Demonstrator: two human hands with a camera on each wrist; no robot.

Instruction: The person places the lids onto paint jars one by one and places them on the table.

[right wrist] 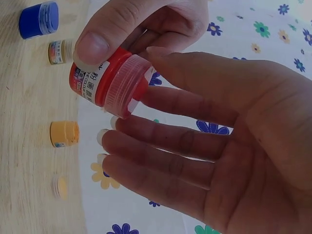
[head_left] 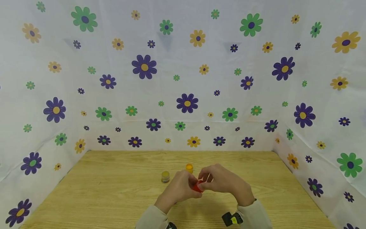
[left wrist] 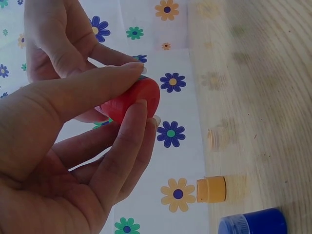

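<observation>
A small red paint jar (head_left: 198, 187) is held in the air between both hands. My left hand (head_left: 178, 189) grips its red body with thumb and fingers; in the left wrist view the thumb lies along the jar (left wrist: 141, 95). In the right wrist view the jar (right wrist: 95, 80) is tilted, its label showing and its clear ridged lid (right wrist: 126, 85) facing my right palm. The thumb and forefinger of my right hand (right wrist: 234, 122) pinch around that lid, while its other fingers extend below. Part of the lid's rim is hidden by the fingers.
An orange jar (head_left: 189, 168) stands just beyond the hands. Left of it is a small jar with a dull yellow top (head_left: 165, 176). A blue jar (right wrist: 39, 20) and a small pale round piece (right wrist: 61, 186) are also on the wooden table (head_left: 114, 190). Flower-patterned cloth (head_left: 171, 41) surrounds the table.
</observation>
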